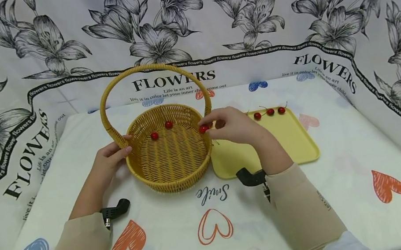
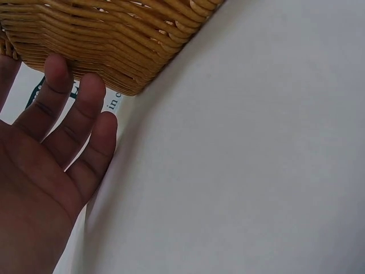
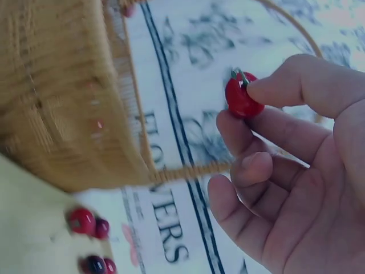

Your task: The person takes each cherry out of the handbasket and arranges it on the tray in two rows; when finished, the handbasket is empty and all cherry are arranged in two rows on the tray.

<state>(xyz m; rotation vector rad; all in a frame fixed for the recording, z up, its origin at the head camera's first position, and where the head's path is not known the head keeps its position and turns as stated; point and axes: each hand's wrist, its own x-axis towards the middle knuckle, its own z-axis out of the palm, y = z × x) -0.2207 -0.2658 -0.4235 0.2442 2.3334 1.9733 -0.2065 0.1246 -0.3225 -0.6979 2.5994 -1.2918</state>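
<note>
Between thumb and fingertips my right hand (image 1: 233, 124) pinches a red cherry (image 3: 244, 96) with a short green stem, at the right rim of a woven basket (image 1: 174, 184). The basket is golden brown and has a tall arched handle (image 1: 150, 67). Inside it, near the back wall, lie two red cherries (image 1: 168, 124). My left hand (image 1: 109, 155) grips the basket's left rim by the foot of the handle. In the left wrist view, its other fingers (image 2: 91, 100) lie along the outside of the weave.
To the right of the basket lies a yellow tray (image 1: 305, 146), partly behind my right hand and forearm. Several cherries (image 1: 270, 112) with stems sit along its far edge. A white cloth (image 1: 177, 245) printed with hearts covers the table; a flower-patterned cloth (image 1: 208, 30) hangs behind.
</note>
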